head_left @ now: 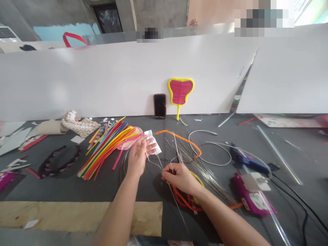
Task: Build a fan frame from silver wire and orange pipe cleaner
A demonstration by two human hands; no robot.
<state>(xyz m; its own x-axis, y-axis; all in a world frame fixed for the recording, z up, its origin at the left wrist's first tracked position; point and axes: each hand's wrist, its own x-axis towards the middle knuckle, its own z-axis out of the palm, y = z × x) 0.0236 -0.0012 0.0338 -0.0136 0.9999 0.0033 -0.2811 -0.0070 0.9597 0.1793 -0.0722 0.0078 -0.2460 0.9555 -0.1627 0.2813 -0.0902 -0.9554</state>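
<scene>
My left hand (138, 155) is raised over the table with its thumb against a thin bent metal wire (155, 163), the fingers partly extended behind it. Its lower part runs into my right hand (181, 177), where thumb and forefinger pinch it. One straight length slants down from there toward the table's front edge. Another bent wire stretch (175, 140) rises above the right hand; whether it is the same piece I cannot tell. Beneath the right hand lie orange fuzzy pipe cleaners (183, 200) and something red and yellow, partly hidden.
Colourful pipe cleaners (107, 150) lie left, straight wires (205, 171) right. A blue glue gun (249, 162) and purple power strip (253, 198) with cords sit farther right. A phone (160, 106) and yellow-edged pink fan (181, 91) lean on the white partition (115, 82).
</scene>
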